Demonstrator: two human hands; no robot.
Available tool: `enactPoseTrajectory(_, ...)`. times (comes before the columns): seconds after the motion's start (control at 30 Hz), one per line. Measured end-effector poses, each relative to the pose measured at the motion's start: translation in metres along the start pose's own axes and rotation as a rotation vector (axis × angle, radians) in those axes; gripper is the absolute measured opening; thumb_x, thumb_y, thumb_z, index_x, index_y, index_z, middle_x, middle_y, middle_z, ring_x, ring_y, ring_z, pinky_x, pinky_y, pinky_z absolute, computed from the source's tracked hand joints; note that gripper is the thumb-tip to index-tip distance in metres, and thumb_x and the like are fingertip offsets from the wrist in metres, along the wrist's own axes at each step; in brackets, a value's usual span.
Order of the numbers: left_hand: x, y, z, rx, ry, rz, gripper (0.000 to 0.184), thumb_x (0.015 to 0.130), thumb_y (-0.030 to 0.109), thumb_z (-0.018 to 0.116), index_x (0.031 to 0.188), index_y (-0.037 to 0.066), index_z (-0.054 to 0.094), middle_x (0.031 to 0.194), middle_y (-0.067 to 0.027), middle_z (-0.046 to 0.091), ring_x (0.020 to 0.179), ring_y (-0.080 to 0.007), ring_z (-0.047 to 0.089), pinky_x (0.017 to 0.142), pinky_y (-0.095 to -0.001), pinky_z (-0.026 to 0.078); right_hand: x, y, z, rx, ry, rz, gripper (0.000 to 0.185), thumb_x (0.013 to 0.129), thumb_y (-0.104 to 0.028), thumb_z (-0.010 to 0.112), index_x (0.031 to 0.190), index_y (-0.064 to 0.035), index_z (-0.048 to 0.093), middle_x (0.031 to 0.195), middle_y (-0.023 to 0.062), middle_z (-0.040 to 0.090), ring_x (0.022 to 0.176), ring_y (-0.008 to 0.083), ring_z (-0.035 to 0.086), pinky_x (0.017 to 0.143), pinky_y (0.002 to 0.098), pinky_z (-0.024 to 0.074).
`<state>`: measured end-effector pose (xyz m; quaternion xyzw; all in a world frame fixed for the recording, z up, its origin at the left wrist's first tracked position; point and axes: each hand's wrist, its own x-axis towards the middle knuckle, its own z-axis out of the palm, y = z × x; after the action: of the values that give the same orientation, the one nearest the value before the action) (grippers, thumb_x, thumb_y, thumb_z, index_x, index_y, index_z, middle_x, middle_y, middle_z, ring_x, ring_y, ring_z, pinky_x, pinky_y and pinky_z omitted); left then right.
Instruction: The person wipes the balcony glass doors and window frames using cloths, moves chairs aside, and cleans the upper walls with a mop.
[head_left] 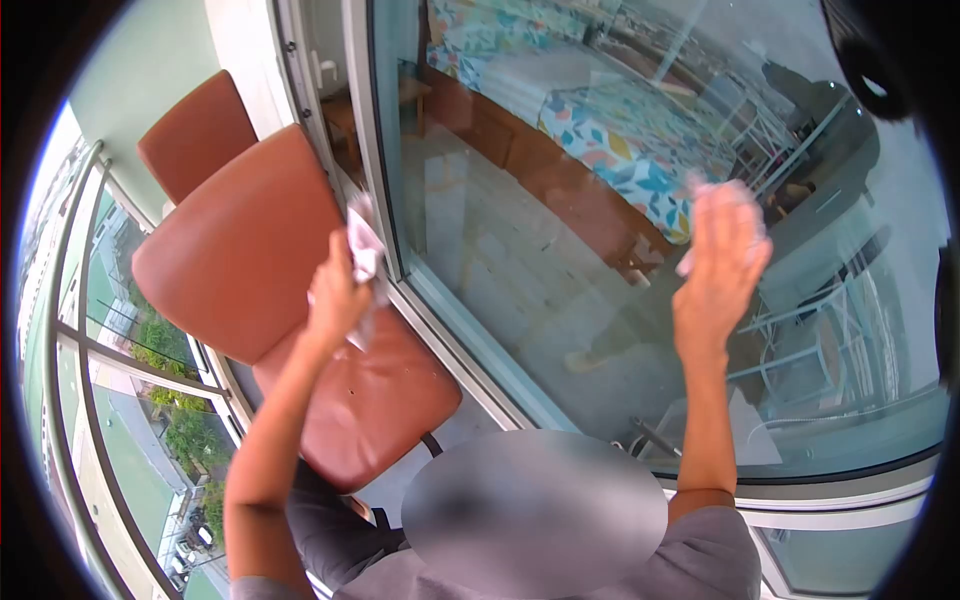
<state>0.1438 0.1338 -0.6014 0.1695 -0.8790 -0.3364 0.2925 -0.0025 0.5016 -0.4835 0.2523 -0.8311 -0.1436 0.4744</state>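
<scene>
My left hand [338,298] is closed around a crumpled whitish-pink cloth [365,250], held in the air above the brown chair [245,245]. Toward the right, my right hand [722,245] lies against the large glass pane [540,300] with its fingers over a second pale cloth [750,205]. Only the edges of that cloth show around the fingers, and they are slightly blurred. Through the glass, a bed with a colourful leaf-patterned cover [620,150] is visible.
Another brown chair [200,130] stands behind the nearer one at upper left. A metal railing [70,330] runs along the left side. The door frame [450,360] borders the glass. Reflections of white furniture show at right.
</scene>
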Motion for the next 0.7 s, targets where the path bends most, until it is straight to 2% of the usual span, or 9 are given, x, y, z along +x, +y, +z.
enactPoseTrajectory(0.17, -0.064, -0.002, 0.009, -0.309, -0.027, -0.033, 0.061, 0.077, -0.004, 0.048, 0.135, 0.011, 0.035, 0.105, -0.0286, 0.06, 0.101, -0.0472, 0.056, 0.081, -0.0468, 0.047, -0.079, -0.085, 0.07, -0.263, -0.19, -0.489, 0.053, 0.089, -0.02, 0.043, 0.142, -0.0114, 0.039, 0.147, 0.0057, 0.037, 0.138, 0.0198, 0.03, 0.114, 0.0404, 0.0217)
enactPoseTrajectory(0.27, -0.099, -0.012, -0.021, -0.252, -0.11, -0.08, 0.078, 0.076, -0.009, 0.045, 0.146, 0.02, 0.028, 0.111, -0.0259, 0.061, 0.105, -0.0436, 0.058, 0.086, -0.0436, 0.047, -0.113, -0.127, 0.123, 0.059, -0.199, -0.58, 0.054, 0.087, -0.013, 0.046, 0.141, -0.0074, 0.038, 0.141, 0.0083, 0.044, 0.135, 0.0216, 0.036, 0.113, 0.0359, 0.0222)
enactPoseTrajectory(0.33, -0.121, -0.025, -0.042, -0.316, -0.194, -0.118, 0.08, 0.076, -0.011, 0.046, 0.146, 0.022, 0.028, 0.114, -0.0243, 0.061, 0.105, -0.0404, 0.06, 0.088, -0.0398, 0.046, -0.113, -0.158, 0.126, 0.695, -0.324, -0.406, 0.051, 0.083, -0.005, 0.052, 0.132, -0.0039, 0.043, 0.132, 0.0122, 0.051, 0.126, 0.0268, 0.045, 0.11, 0.0376, 0.0296)
enactPoseTrajectory(0.37, -0.13, -0.034, -0.049, -0.375, -0.263, -0.157, 0.081, 0.076, -0.011, 0.047, 0.147, 0.023, 0.029, 0.116, -0.0231, 0.061, 0.106, -0.038, 0.06, 0.088, -0.0378, 0.046, -0.113, -0.18, 0.109, 0.695, -0.326, -0.398, 0.051, 0.083, -0.005, 0.052, 0.132, -0.0039, 0.043, 0.132, 0.0122, 0.051, 0.126, 0.0268, 0.045, 0.11, 0.0376, 0.0296)
enactPoseTrajectory(0.43, -0.138, -0.051, -0.053, -0.775, -0.407, -0.366, 0.088, 0.075, -0.011, 0.055, 0.15, 0.019, 0.021, 0.133, -0.0157, 0.051, 0.114, -0.0242, 0.055, 0.094, -0.0341, 0.045, -0.082, -0.235, 0.054, 1.378, -0.306, 0.231, 0.041, 0.081, 0.002, 0.056, 0.121, -0.0009, 0.046, 0.123, 0.0162, 0.053, 0.118, 0.0301, 0.051, 0.103, 0.0394, 0.0378)
enactPoseTrajectory(0.5, -0.139, -0.034, -0.07, -1.12, -0.449, -0.541, 0.09, 0.08, -0.002, 0.066, 0.151, 0.016, 0.014, 0.132, -0.0126, 0.049, 0.11, -0.0221, 0.055, 0.092, -0.0329, 0.047, -0.054, -0.269, -0.036, 1.666, -0.447, 0.407, 0.033, 0.084, 0.001, 0.054, 0.116, -0.0015, 0.046, 0.119, 0.0184, 0.053, 0.113, 0.0305, 0.054, 0.096, 0.0388, 0.0426)
enactPoseTrajectory(0.57, -0.135, -0.04, -0.073, -1.255, -0.44, -0.677, 0.094, 0.084, 0.017, 0.072, 0.152, 0.016, 0.006, 0.127, -0.0118, 0.051, 0.107, -0.0216, 0.057, 0.087, -0.0323, 0.049, -0.06, -0.317, -0.053, 1.841, -0.279, 0.301, 0.031, 0.087, 0.001, 0.053, 0.117, -0.0016, 0.046, 0.117, 0.0185, 0.054, 0.112, 0.0278, 0.055, 0.095, 0.0366, 0.0429)
enactPoseTrajectory(0.6, -0.135, -0.037, -0.078, -1.387, -0.434, -0.704, 0.079, 0.088, 0.034, 0.067, 0.149, 0.012, 0.022, 0.125, -0.013, 0.052, 0.104, -0.0182, 0.057, 0.082, -0.0297, 0.051, -0.057, -0.326, -0.069, 1.829, -0.345, 0.253, 0.033, 0.087, 0.003, 0.052, 0.119, -0.0013, 0.046, 0.119, 0.0155, 0.054, 0.113, 0.0235, 0.053, 0.096, 0.034, 0.0413)
enactPoseTrajectory(0.7, -0.128, -0.056, -0.093, -1.385, -0.536, -0.709, 0.055, 0.091, 0.04, 0.062, 0.132, 0.005, 0.05, 0.109, -0.0134, 0.061, 0.09, -0.0157, 0.062, 0.071, -0.0291, 0.053, -0.042, -0.321, -0.099, 1.755, -0.445, 0.198, 0.038, 0.087, 0.002, 0.05, 0.125, -0.0016, 0.046, 0.112, 0.0135, 0.058, 0.104, 0.0242, 0.058, 0.091, 0.034, 0.0451)
